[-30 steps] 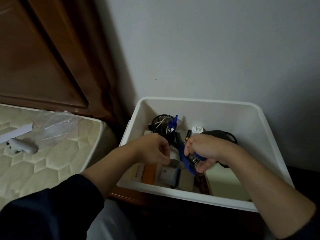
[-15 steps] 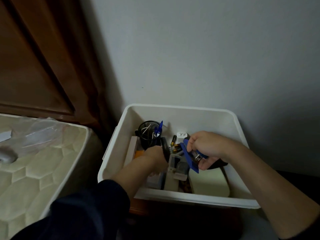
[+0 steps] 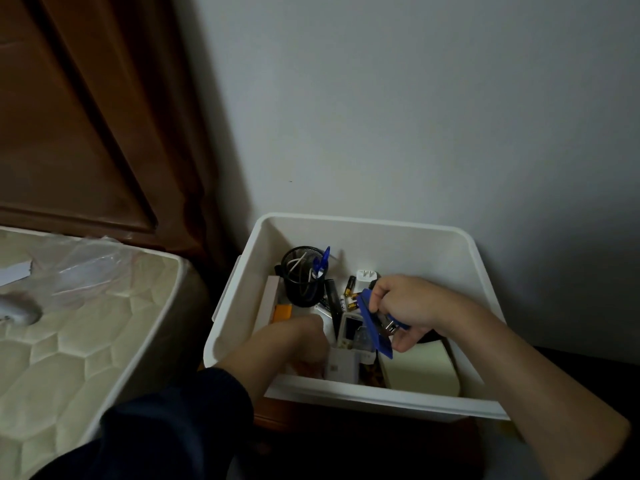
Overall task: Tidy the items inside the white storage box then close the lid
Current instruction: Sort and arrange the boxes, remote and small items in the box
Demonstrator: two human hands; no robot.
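I judge the tidying midway: my right hand (image 3: 407, 308) grips a blue plastic tool (image 3: 375, 329) above the open white plastic storage box (image 3: 363, 225). My left hand (image 3: 298, 344) reaches among clutter by the black mesh pen cup (image 3: 302, 277); its grip I cannot tell. No lid is visible, so closing remains.

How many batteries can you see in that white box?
2, though more may be hidden. One battery lies behind, by the white plug; the other battery lies just nearer, beside the blue tool in the right hand.
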